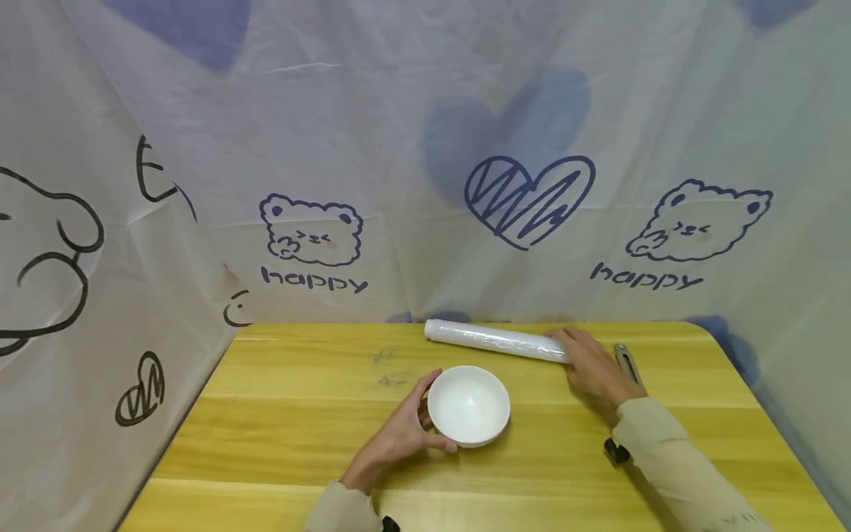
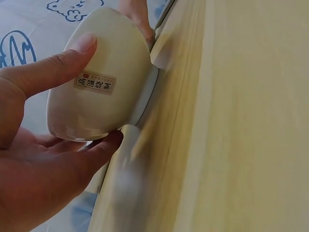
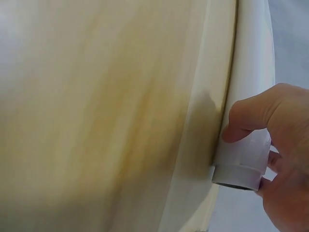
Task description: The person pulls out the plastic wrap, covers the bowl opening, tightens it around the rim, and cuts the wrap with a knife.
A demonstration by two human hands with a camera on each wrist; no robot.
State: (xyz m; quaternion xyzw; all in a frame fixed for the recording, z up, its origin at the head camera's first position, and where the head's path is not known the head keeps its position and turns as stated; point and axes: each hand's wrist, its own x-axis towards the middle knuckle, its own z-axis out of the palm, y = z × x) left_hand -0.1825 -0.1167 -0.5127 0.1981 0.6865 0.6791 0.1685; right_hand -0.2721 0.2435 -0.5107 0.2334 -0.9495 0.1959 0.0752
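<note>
Bowl is at mid tabletop, its left side gripped by the left hand's fingers, while the right hand pinches the roll's right end near the far edge, where a loosened hold could let it roll off.

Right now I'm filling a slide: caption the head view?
Left hand holds a bowl; right hand grips a roll near the back of the table.

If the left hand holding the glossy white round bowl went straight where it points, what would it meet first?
Beyond the bowl, the left hand would probably meet the long white plastic-looking roll first, though depth is unclear.
</note>
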